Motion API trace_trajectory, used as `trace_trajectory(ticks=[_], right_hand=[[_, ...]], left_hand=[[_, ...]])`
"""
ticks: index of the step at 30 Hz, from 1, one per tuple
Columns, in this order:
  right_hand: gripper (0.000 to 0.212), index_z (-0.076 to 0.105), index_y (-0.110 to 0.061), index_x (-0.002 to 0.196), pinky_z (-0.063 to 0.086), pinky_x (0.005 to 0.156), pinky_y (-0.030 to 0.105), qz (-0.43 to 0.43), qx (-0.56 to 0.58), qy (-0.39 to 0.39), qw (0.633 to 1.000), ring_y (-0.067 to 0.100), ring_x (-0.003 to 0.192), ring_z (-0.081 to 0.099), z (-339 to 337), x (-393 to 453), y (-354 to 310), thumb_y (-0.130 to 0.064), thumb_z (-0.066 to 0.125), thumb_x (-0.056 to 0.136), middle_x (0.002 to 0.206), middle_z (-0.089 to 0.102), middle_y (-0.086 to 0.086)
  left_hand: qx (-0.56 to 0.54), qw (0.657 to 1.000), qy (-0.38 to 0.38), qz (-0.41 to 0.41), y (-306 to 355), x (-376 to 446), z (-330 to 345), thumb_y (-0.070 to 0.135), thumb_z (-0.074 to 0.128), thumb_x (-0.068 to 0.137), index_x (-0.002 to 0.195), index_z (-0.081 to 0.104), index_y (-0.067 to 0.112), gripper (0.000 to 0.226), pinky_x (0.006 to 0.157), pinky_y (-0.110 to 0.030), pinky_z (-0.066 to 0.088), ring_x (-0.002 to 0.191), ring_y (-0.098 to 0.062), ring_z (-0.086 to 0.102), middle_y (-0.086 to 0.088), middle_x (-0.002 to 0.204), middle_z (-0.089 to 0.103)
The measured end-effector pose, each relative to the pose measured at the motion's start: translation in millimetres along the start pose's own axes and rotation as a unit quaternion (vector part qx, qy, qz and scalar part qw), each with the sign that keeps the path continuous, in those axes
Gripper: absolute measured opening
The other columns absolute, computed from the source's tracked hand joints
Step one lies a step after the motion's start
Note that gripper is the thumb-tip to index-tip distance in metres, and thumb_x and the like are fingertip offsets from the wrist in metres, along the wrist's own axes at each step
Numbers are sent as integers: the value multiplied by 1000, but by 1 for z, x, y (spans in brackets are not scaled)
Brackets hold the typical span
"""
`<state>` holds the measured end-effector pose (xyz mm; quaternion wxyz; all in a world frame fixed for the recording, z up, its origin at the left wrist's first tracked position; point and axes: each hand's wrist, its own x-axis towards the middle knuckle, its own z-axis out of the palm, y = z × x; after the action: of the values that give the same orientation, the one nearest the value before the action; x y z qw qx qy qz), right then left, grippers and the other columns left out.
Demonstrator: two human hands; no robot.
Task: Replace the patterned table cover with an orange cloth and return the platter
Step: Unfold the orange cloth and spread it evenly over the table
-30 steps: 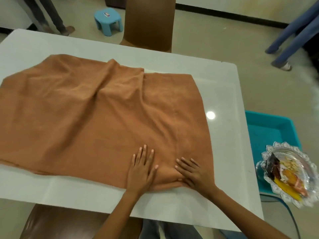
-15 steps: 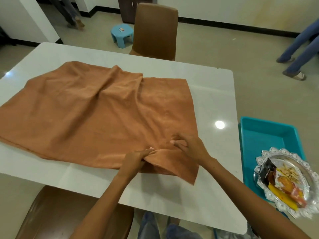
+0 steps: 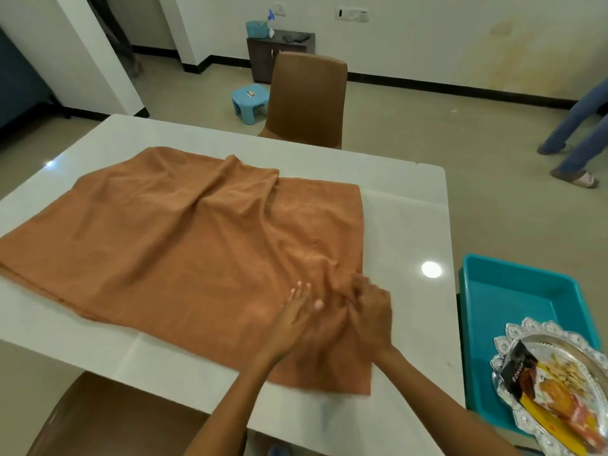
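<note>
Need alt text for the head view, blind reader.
Two bare hands work the near right corner of a wrinkled orange cloth on a white table: left hand flat, right hand bunching fabric. A silver scalloped snack platter sits off-table, right.

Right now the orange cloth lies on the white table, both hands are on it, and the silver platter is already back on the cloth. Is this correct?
Not quite. The silver platter is not on the orange cloth; the head view shows it off the white table, resting on the teal tray. The left hand and right hand are on the cloth.

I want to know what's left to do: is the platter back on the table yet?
No, the platter sits off the table, on the teal bin beside it.
</note>
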<state>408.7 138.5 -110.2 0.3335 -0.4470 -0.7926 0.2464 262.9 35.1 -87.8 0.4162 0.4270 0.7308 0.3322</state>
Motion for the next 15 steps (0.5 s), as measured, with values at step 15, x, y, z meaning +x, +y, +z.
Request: trace_trajectory(ticks=[15], right_hand=[[15,53,-30,103,52,77,26,22,61,-77,995,3,87,60,-9,-11,28,-36,56,89,94,63,-17]], left_hand=[[169,953,247,48,-4,55,12,23,71,81,76,70,8,16,88,-36,47,105,-24,62,-10,112,68]])
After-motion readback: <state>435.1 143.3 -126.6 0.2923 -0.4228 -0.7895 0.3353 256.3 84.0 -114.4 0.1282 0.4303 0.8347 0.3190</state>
